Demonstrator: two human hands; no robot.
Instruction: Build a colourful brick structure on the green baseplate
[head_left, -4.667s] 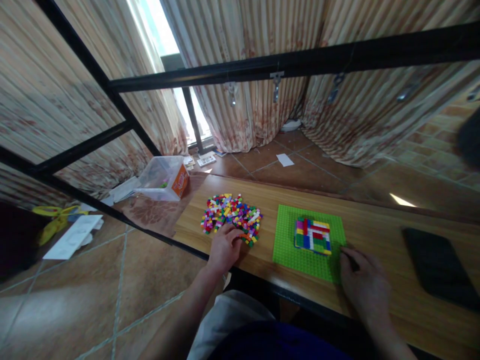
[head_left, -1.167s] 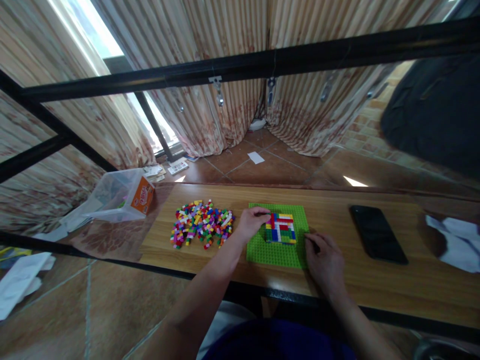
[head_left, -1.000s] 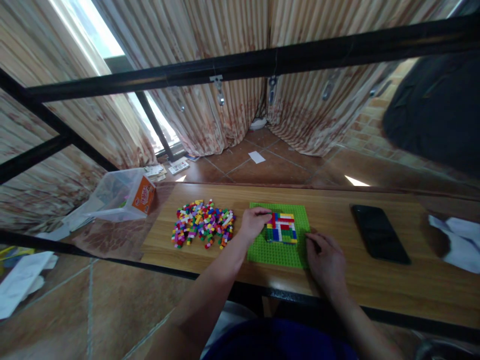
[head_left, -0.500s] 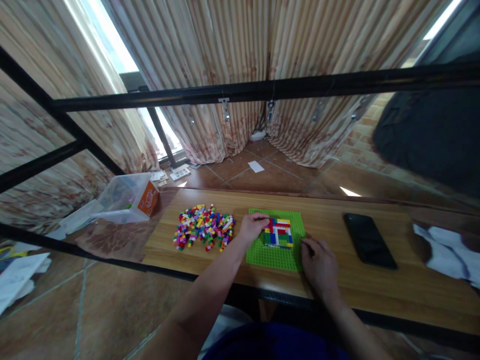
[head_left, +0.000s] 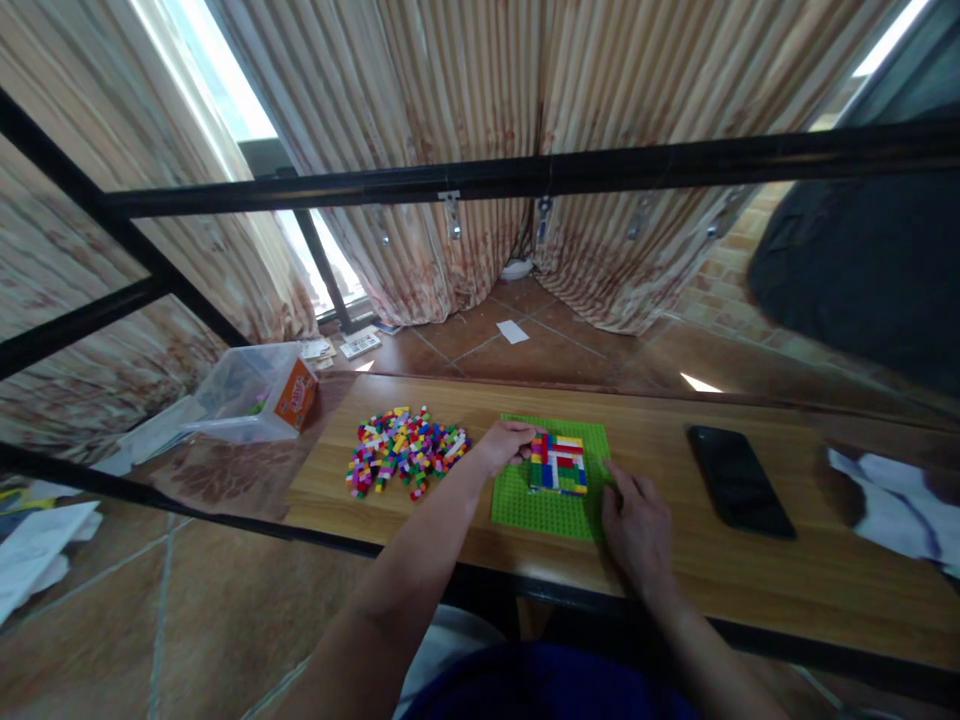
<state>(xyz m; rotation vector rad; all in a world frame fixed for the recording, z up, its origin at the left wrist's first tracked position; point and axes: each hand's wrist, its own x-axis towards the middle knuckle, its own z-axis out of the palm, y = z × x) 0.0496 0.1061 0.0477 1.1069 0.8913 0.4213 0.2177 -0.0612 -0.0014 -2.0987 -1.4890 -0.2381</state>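
A flat, square build of coloured toy bricks [head_left: 559,465] sits on a green studded baseplate [head_left: 551,518]. My left hand [head_left: 507,445] reaches in from the left, its fingers pinched at the build's upper left corner on a small toy brick; the fingertips partly hide it. At the baseplate's right edge rests my right hand [head_left: 639,525], thumb and index finger apart, with nothing seen in it. To the left of the baseplate lies a loose pile of small multicoloured toy bricks [head_left: 405,452].
A black phone [head_left: 739,482] and crumpled white paper [head_left: 892,500] lie on the wooden table [head_left: 660,420] to the right. Beyond its left end stands a clear plastic box [head_left: 244,400] with an orange label. A black metal bar [head_left: 495,182] crosses in front of the curtains.
My right hand's index finger has straightened and its thumb has come apart from it. My left hand stays at the build's upper left corner, having shifted only slightly.
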